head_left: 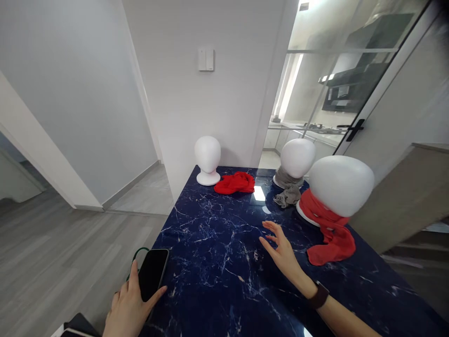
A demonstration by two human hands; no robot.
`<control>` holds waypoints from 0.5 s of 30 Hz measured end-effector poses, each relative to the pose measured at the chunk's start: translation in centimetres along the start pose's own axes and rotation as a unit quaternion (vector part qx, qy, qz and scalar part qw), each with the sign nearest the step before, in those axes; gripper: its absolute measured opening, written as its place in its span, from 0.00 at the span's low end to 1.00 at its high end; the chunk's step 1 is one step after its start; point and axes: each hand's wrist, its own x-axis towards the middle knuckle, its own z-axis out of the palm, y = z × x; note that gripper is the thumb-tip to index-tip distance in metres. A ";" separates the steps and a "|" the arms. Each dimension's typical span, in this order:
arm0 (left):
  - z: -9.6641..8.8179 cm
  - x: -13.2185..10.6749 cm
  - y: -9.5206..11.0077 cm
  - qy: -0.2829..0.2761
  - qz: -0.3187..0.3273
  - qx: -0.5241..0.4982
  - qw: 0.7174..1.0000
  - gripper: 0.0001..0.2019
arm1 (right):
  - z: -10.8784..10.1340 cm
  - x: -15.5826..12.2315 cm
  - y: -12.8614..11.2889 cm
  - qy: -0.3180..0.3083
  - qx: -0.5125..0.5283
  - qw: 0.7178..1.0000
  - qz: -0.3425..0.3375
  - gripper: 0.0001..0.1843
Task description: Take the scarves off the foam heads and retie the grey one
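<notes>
At the table (210, 281) — left hand (126, 304) clasping phone (153, 271), right hand (282, 255) half-spread.

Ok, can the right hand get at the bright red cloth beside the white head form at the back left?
Probably yes, with some stretch forward: the right hand looks empty, its fingers loosely spread, and only marbled tabletop shows between it and the bright red cloth.

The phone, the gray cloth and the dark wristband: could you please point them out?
Phone (153, 271), head view: its dark screen.
Gray cloth (288, 195), head view: its crumpled lower part.
Dark wristband (320, 295), head view: its strap.
</notes>
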 end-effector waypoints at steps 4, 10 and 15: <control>0.7 0.4 1.0 0.040 0.032 0.015 0.999 0.49 | -0.8 -1.2 0.8 0.065 -0.005 0.998 0.011 0.24; 0.5 0.8 1.3 0.032 0.007 -0.013 0.999 0.48 | -0.5 -1.6 0.9 0.083 0.003 0.996 0.017 0.24; 0.4 1.2 1.3 0.012 -0.025 -0.030 0.999 0.49 | -0.3 -1.7 0.5 0.074 0.013 0.997 0.021 0.24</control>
